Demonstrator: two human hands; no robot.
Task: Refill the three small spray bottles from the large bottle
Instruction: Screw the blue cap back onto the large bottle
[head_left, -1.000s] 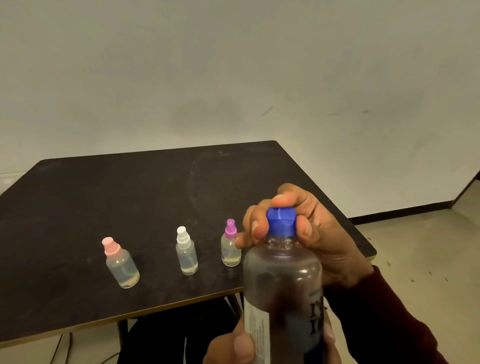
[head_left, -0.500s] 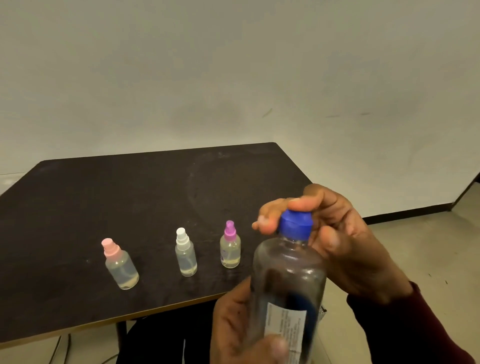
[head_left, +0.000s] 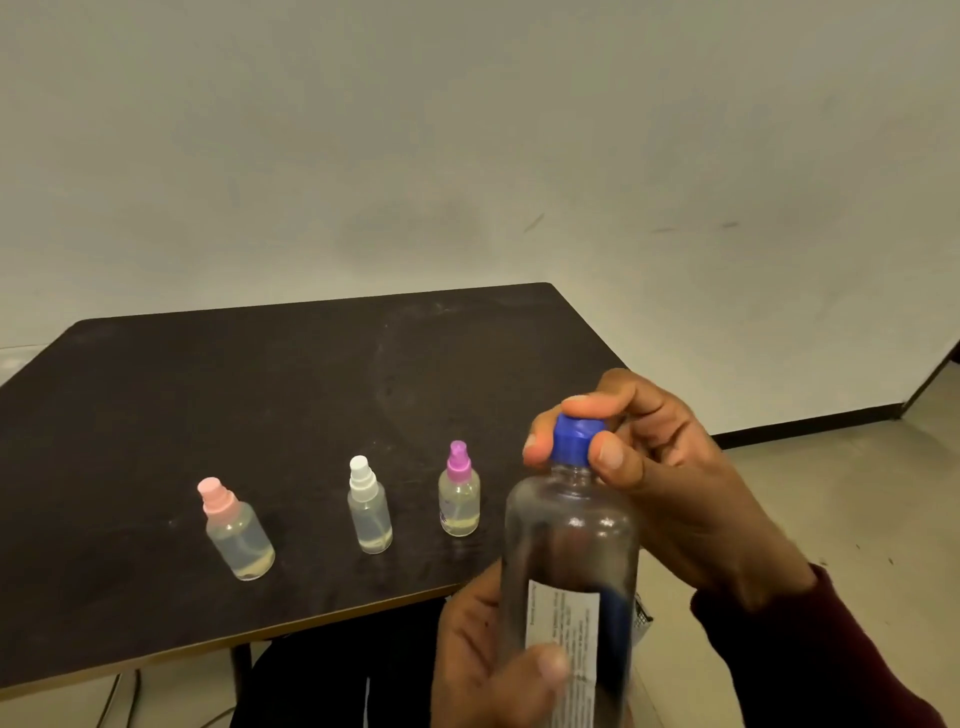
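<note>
I hold a large clear bottle (head_left: 569, 561) upright in front of the table's near edge. My left hand (head_left: 478, 654) wraps its lower body by the white label. My right hand (head_left: 670, 467) pinches its blue cap (head_left: 575, 440) between thumb and fingers. Three small spray bottles stand in a row on the dark table (head_left: 260, 395): one with a pink top (head_left: 236, 530) at the left, one with a white top (head_left: 368, 506) in the middle, one with a purple top (head_left: 458, 491) at the right. Each holds a little clear liquid and has its top on.
A plain pale wall rises behind the table. The table's front edge runs just behind the large bottle, and its right corner lies behind my right hand. Beige floor with a dark skirting strip (head_left: 810, 423) lies to the right. Cables (head_left: 119, 696) hang below the table.
My right hand has turned around the blue cap, its fingers regripping. The large bottle has rotated in my left hand, bringing the white label toward me, and shifted slightly right.
</note>
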